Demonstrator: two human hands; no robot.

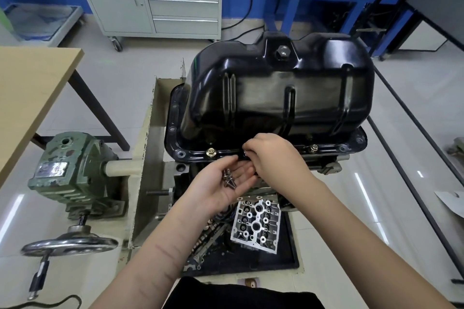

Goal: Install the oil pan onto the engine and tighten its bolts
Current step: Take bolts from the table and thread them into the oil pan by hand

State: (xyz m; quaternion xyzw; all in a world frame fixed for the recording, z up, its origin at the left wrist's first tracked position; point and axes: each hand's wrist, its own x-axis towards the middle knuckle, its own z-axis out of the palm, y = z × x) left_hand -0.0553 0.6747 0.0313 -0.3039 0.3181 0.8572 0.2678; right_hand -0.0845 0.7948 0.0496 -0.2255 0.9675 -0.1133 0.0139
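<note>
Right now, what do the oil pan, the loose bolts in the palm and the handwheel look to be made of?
Oil pan: likely pressed sheet steel, glossy black paint; stamped ribs and sharp reflections show.
Bolts in the left hand: bare silvery metal, probably plated steel.
Handwheel: polished, chrome-like metal with bright highlights.

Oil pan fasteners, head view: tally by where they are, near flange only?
Seated on the near flange of the oil pan, brass-coloured: 2, one at left, one at right.
Pinched in the right hand at the flange: 1.
Loose in the open left hand: about 3; they overlap, so the count is uncertain.
Total: about 6.
</note>
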